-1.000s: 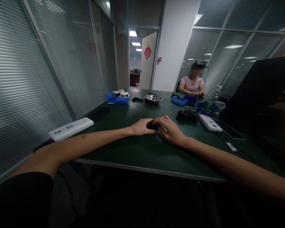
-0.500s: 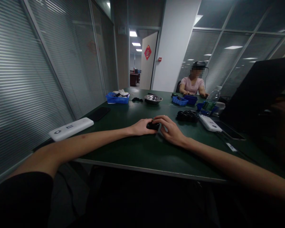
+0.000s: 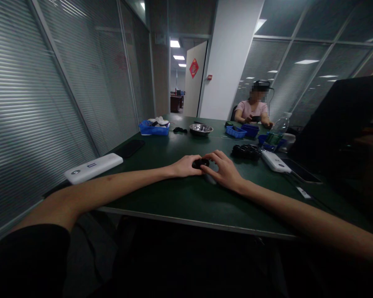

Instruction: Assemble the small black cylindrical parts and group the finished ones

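Note:
Between my two hands, close above or on the green table (image 3: 174, 198), is a small, dark, rounded object (image 3: 198, 164); its kind is too dark to tell. My left hand (image 3: 186, 165) curls round its left side, thumb and fingers pressed on it. From the right, my right hand (image 3: 225, 169) pinches it, with the thumb at the near side and the index finger over the top. Parts of the object are hidden behind the fingers.
A pile of black parts (image 3: 246, 152) lies to the right, beside a white power bank (image 3: 276, 161), a phone (image 3: 301, 170) and a plastic bottle (image 3: 276, 132). Farther back are a metal bowl (image 3: 201, 130) and a blue basket (image 3: 154, 130). A person (image 3: 251, 108) sits across.
My right thumb has come in against the dark object and its fingers have shifted slightly. My left hand stays put. The person across has lifted a dark item.

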The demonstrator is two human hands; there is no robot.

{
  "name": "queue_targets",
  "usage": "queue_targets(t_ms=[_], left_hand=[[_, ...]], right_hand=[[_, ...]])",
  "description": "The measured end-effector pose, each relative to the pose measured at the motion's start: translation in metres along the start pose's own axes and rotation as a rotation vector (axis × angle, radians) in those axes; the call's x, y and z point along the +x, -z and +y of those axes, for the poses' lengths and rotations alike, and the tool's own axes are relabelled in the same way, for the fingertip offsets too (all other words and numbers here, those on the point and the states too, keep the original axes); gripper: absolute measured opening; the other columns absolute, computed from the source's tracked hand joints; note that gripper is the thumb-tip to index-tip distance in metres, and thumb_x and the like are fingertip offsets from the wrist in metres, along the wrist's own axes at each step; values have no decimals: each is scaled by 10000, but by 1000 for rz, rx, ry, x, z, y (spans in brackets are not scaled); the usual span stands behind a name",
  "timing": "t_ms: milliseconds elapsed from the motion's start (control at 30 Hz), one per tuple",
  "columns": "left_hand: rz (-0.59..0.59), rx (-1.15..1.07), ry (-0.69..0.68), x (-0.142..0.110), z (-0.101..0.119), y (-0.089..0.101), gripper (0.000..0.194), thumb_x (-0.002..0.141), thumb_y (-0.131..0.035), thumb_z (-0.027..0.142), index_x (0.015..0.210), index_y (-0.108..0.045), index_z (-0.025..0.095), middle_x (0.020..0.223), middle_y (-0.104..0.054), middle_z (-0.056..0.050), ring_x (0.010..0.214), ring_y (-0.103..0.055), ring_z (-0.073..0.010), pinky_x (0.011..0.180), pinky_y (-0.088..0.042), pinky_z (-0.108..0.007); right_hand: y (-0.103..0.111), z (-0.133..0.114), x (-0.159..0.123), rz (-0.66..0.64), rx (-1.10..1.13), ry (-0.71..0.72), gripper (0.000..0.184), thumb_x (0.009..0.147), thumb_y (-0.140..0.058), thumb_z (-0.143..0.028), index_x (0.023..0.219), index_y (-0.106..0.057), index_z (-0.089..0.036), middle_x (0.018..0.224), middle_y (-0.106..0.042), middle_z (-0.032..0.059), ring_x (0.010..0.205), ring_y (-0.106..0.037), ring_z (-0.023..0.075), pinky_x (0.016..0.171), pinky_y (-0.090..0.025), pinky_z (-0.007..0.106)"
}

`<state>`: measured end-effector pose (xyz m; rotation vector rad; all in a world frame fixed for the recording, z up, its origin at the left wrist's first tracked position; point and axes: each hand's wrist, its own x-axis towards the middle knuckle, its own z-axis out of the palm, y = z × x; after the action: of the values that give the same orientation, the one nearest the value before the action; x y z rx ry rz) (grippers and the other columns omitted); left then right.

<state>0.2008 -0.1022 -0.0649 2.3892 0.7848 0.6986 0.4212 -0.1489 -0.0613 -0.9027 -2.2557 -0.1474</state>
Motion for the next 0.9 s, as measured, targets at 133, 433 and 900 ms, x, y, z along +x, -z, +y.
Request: queue_targets(t_ms=[133, 433, 900], left_hand=[[-1, -9, 0, 1, -1, 0, 532, 805, -726, 422, 1257, -646, 154, 1195, -703, -93, 1078, -661, -270, 902, -502, -347], [11, -12, 0, 2, -4, -2, 517, 800, -731, 415, 1246, -657, 165, 1140, -714, -79, 1020, -666, -250, 869, -505, -339], [16, 19, 11, 2, -1, -1, 442, 804, -724, 424, 1146, -667, 150, 1115, -712, -84, 1023, -663, -254, 874, -504, -340]], right_hand=[[0, 0, 1, -10, -4, 4, 231, 985, -604, -400, 1160, -606, -248, 1063, -618, 86, 996, -588, 281, 854, -520, 449], [6, -5, 1, -44, 30, 26, 253, 990, -577, -340, 1225, -600, -250, 1115, -625, 94, 1025, -587, 283, 870, -519, 447], [8, -7, 4, -82, 57, 97, 330, 924, -553, -176, 1243, -606, -241, 1157, -665, 96, 1047, -575, 301, 907, -506, 473]])
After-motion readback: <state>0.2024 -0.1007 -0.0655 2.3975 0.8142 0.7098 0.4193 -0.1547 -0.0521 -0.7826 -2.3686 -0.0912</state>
